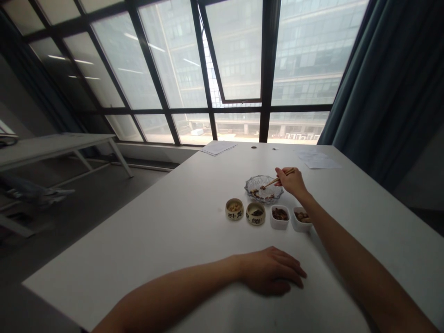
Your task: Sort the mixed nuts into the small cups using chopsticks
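Observation:
My right hand [292,181] is closed around a pair of wooden chopsticks [276,179]. Their tips reach down into a clear glass dish [264,199], at a small dark piece of food [262,188]. More brown pieces lie around inside this dish. My left hand [274,271] rests flat on the white table, fingers stretched out, holding nothing. Between my hands stand two round cream bowls with dark characters, the left bowl [235,215] with yellowish bits and the other bowl [255,221] with dark bits. A white square tub [279,223] holds dark dried pieces; my right forearm partly covers a second tub [301,225] of brown pieces.
The white table [166,240] stretches toward the windows. Paper sheets lie at its far left [218,147] and a sheet of paper [321,160] lies at its far right. A blue curtain [367,92] hangs on the right. Another white table [55,147] stands to the left.

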Available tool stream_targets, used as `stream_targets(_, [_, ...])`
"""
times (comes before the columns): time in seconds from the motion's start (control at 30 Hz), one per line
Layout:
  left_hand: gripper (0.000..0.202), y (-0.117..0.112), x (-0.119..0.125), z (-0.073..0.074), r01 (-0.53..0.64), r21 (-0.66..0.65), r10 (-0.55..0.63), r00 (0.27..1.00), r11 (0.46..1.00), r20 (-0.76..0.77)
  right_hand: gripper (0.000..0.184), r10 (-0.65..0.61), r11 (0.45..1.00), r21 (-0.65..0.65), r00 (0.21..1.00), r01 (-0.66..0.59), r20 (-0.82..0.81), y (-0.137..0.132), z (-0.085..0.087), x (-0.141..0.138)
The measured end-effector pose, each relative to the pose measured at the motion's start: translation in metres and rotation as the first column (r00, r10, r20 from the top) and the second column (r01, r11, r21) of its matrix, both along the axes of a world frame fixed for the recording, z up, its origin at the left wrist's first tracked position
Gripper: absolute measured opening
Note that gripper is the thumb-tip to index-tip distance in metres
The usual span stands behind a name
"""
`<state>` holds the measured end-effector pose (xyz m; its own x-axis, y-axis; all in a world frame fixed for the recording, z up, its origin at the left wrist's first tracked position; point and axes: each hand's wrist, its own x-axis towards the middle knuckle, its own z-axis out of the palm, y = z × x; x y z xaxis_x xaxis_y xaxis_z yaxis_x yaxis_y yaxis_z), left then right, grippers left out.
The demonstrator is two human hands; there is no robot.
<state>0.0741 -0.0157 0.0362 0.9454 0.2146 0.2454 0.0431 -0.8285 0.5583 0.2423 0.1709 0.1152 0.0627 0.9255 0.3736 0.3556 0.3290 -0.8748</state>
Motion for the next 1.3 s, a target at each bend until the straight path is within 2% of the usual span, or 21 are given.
stream_targets(0.2, [0.035, 0.0, 0.0, 0.001, 0.007, 0.04, -0.007, 1.0, 0.999, 0.017, 0.045, -0.035, 0.998, 0.051, 0.998, 0.032, 0.06, 0.0, -0.001, 0.001])
stream_targets(0.73, [0.035, -0.001, -0.001, 0.0, -0.002, 0.053, 0.002, 1.0, 0.999, -0.01, 0.05, -0.061, 0.994, 0.089, 0.996, 0.055, 0.061, -0.005, 0.012, 0.003])
stream_targets(1.0, [0.038, -0.001, -0.001, 0.0, 0.005, 0.072, -0.007, 1.0, 0.997, 0.016, 0.044, -0.059, 0.997, 0.059, 0.996, 0.055, 0.074, -0.01, 0.021, 0.003])
stream_targets(1.3, [0.037, -0.001, -0.001, 0.002, 0.006, 0.068, -0.007, 1.0, 0.998, 0.01, 0.037, 0.013, 1.0, -0.004, 0.999, -0.012, 0.05, -0.005, 0.011, 0.005])
